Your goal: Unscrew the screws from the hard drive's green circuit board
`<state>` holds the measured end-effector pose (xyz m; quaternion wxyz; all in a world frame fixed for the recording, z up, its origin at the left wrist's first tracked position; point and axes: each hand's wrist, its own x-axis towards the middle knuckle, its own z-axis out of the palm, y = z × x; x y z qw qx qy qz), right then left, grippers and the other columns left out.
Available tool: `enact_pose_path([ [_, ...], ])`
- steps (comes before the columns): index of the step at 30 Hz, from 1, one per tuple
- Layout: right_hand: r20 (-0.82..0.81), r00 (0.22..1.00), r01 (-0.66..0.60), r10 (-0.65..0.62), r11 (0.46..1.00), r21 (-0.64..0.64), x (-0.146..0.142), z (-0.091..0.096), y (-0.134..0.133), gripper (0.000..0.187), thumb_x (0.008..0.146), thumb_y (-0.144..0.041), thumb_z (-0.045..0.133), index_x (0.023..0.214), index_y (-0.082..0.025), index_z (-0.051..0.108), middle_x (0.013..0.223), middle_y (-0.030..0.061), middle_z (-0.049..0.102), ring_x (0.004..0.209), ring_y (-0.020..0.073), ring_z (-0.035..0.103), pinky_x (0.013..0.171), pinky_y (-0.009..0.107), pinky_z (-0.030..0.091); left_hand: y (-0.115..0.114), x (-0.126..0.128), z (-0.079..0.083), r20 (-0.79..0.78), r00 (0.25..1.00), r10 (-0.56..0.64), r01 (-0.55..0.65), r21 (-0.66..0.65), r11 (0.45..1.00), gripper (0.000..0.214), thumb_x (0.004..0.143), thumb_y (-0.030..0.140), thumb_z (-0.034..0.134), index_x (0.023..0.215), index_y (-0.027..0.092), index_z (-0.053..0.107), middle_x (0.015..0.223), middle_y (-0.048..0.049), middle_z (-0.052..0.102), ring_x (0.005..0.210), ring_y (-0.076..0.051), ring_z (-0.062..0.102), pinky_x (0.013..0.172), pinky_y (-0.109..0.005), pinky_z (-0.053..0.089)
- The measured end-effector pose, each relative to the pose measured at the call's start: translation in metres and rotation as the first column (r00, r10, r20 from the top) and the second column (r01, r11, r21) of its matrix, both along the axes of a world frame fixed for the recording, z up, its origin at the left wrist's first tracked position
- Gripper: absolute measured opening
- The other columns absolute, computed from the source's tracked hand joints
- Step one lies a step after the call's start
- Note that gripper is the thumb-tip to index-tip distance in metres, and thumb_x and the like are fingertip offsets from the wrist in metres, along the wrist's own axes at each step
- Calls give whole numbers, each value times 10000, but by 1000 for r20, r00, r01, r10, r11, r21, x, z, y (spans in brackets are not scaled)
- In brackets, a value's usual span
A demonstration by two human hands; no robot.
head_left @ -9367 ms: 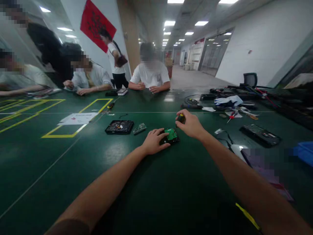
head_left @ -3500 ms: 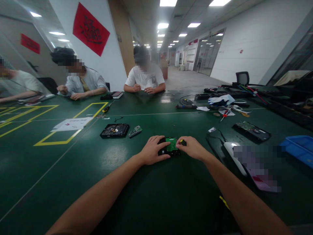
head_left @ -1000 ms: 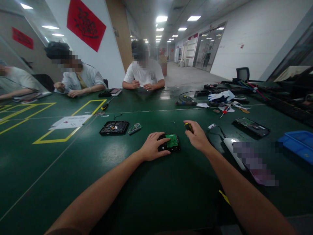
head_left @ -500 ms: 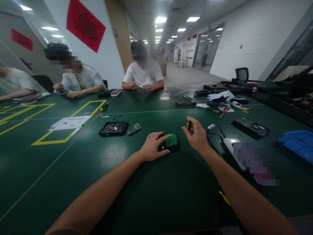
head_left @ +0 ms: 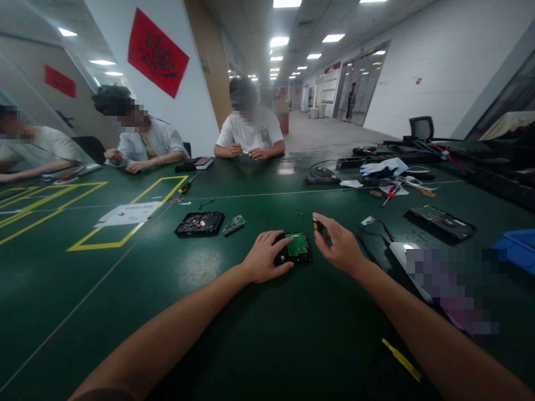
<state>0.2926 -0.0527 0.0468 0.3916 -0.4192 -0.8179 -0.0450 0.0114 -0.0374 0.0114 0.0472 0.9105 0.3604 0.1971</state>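
A black hard drive [head_left: 301,257] with a green circuit board facing up lies flat on the table before me. Over its left side spreads my left hand [head_left: 264,257], its thumb along the near edge and a finger reaching onto the board, holding the drive down. Just right of the drive, my right hand [head_left: 339,245] is raised, thumb and fingers closed on a short yellow-and-black screwdriver [head_left: 317,224]. The screwdriver's tip cannot be made out. A few tiny screws [head_left: 300,213] lie beyond the drive.
An opened drive [head_left: 199,223] and a loose circuit board [head_left: 234,225] lie to the left. At right are another hard drive [head_left: 441,223], a blurred device on a white stand [head_left: 403,250] and a blue tray [head_left: 520,248]. Tools and cables lie farther back. Several people sit across the table.
My right hand has tipped the screwdriver and brought it slightly lower and closer to the drive. The left hand stays on the drive. The whole view has shifted a little.
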Motion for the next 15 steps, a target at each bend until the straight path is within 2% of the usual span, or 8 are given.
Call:
enact_pose_path([
  [7, -23, 1000, -9, 8, 997, -70, 10, -4, -5, 658, 1007, -266, 549, 1619, -303, 309, 1449, 119, 607, 1022, 266, 721, 925, 484, 622, 1, -1, 3, 17, 1000, -17, 17, -20, 1000, 773, 919, 608, 639, 1575, 255, 434, 1575, -165, 450, 1433, -372, 432, 1191, -572, 353],
  [11, -54, 998, -30, 26, 997, -75, 9, -6, -3, 664, 1000, -272, 561, 1615, -307, 312, 1372, 122, 643, 1010, 273, 720, 923, 497, 624, 1, -1, 4, 14, 1000, -15, 16, -36, 999, 790, 913, 626, 642, 1574, 246, 436, 1576, -166, 449, 1439, -367, 428, 1202, -564, 344],
  [15, -4, 995, -97, 97, 994, -52, 3, -7, -3, 627, 1014, -241, 532, 1602, -304, 322, 1279, 114, 668, 999, 258, 711, 917, 475, 621, 1, -1, 4, 17, 1000, -15, 16, -49, 999, 801, 902, 622, 660, 1575, 251, 435, 1582, -163, 444, 1439, -370, 429, 1203, -569, 345],
])
